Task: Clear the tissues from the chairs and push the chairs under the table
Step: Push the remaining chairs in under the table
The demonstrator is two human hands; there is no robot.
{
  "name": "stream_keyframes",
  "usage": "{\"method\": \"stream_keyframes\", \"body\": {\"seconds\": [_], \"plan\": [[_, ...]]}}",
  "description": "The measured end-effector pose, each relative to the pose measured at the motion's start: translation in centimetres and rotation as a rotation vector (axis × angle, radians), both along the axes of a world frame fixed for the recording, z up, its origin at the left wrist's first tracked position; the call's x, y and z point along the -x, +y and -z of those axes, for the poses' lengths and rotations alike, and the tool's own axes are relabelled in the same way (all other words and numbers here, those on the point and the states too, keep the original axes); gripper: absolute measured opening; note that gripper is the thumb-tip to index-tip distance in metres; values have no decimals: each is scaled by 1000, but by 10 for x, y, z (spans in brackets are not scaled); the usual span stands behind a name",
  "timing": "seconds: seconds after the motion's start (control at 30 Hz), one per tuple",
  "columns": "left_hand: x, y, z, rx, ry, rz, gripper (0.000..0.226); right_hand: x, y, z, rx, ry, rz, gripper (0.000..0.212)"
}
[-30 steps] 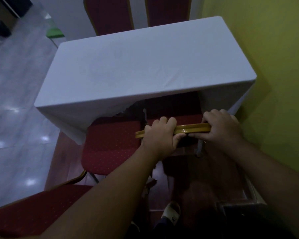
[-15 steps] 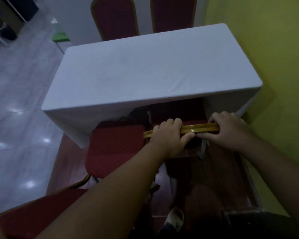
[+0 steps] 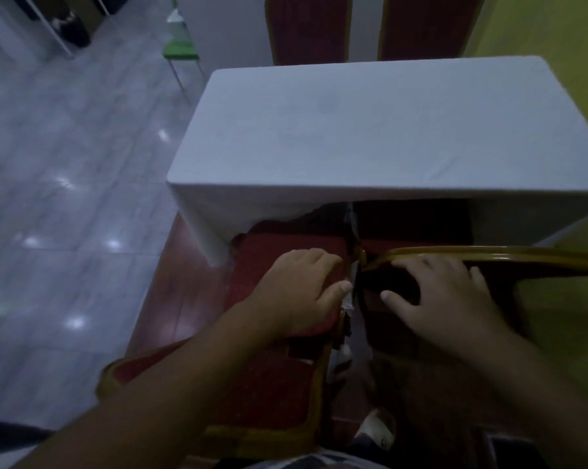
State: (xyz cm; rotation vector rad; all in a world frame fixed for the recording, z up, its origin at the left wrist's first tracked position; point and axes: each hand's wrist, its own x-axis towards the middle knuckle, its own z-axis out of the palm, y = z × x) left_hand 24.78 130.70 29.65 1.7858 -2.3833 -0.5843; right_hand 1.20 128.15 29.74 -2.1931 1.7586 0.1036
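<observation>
Two red chairs with gold frames stand at the near side of the white-clothed table. The right chair's gold top rail lies close to the table edge, its seat dark underneath. The left chair's seat is partly under the cloth, and its backrest is near me. My left hand lies flat on that seat by its right edge. My right hand hovers with fingers spread just behind the right chair's rail, holding nothing. A pale strip shows in the gap between the chairs; I cannot tell what it is.
Two more red chair backs stand at the table's far side. A yellow wall runs along the right. Grey tiled floor spreads to the left, with a green stool beyond. My sandalled foot is below.
Both hands have let go of the right chair's gold rail. My left hand moved onto the left chair's seat, and my right hand opened behind the rail. My view swung left.
</observation>
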Motion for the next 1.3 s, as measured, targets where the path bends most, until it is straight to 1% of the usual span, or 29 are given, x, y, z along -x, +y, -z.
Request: {"method": "stream_keyframes", "body": {"seconds": [0.1, 0.2, 0.37, 0.5, 0.57, 0.63, 0.77, 0.9, 1.0, 1.07, 1.13, 1.2, 1.3], "plan": [[-61, 32, -3, -2, -28, 18, 54, -77, 42, -1, -52, -37, -54, 65], [-118, 66, -3, -25, -11, 36, 56, -141, 76, -2, -135, -75, -117, 67], [-188, 120, 11, -135, 3, 132, 53, -210, 131, 3, -207, -112, -214, 66], [-217, 153, 22, -187, 19, 227, 52, -240, 157, 6, -318, -101, -295, 65], [-229, 168, 28, -206, 68, 261, 51, -247, 162, 6, -412, -125, -318, 70], [-239, 179, 34, -226, 111, 276, 55, -247, 160, 4, -517, -158, -349, 76], [-243, 180, 51, -124, 71, 334, 57, -235, 148, 4, -575, -166, -409, 79], [-238, 179, 55, -30, 71, 347, 58, -226, 138, 7, -529, -172, -528, 79], [-233, 174, 56, 29, 64, 317, 56, -221, 131, 13, -474, -186, -609, 76], [-230, 166, 54, 56, 62, 271, 54, -215, 129, 24, -399, -174, -665, 72], [-229, 155, 53, 70, 55, 220, 54, -203, 128, 38, -264, -112, -694, 73], [-226, 144, 52, 102, 37, 179, 53, -189, 125, 50, -151, -141, -600, 73], [-220, 129, 54, 154, 38, 122, 52, -177, 114, 57, -47, -198, -453, 57]]}}
